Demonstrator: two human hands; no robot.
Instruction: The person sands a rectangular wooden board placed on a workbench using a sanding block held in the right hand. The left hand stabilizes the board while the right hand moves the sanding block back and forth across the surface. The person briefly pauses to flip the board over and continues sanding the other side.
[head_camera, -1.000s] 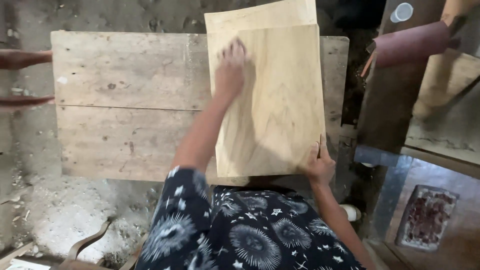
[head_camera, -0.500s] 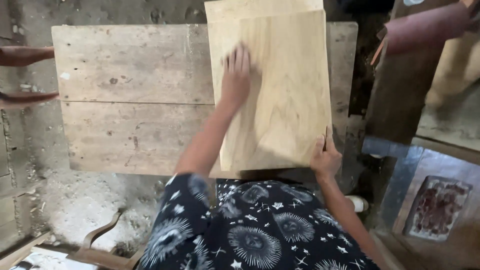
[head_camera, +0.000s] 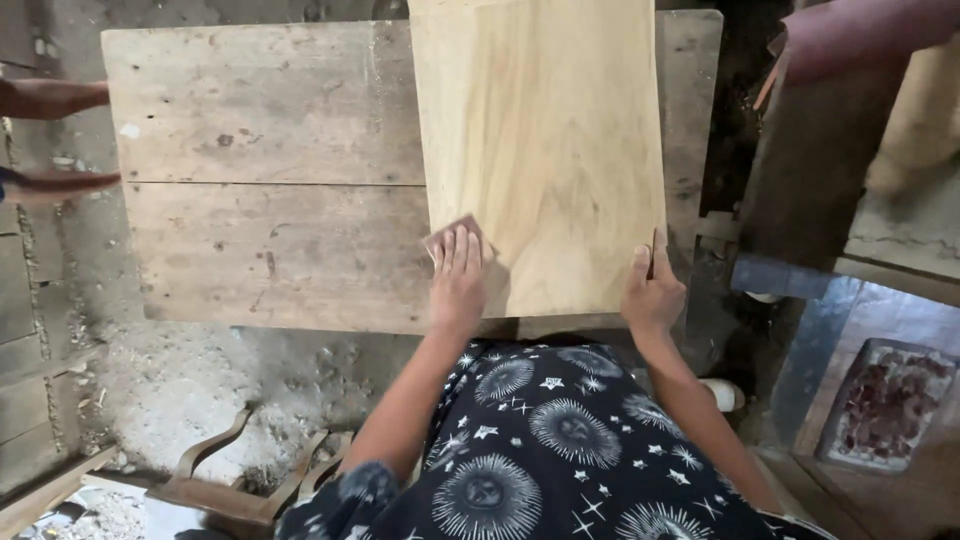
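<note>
A pale, smooth wooden panel (head_camera: 545, 140) lies on a worn plank table (head_camera: 265, 170), over its right half. My left hand (head_camera: 458, 275) presses flat on a small brown piece of sandpaper (head_camera: 450, 232) at the panel's near left corner. My right hand (head_camera: 652, 290) grips the panel's near right corner, thumb on top. A second pale sheet lies under the panel at the far edge.
Another person's legs or feet (head_camera: 50, 100) show at the left edge, beside the table. A rolled reddish sheet (head_camera: 860, 35) rests on dark timber at upper right. A curved wooden chair frame (head_camera: 230, 470) lies on the dusty floor to my left.
My left hand has slid with the sandpaper from the panel's upper middle down to its near left corner. My right hand kept its grip on the corner. The view shifted slightly.
</note>
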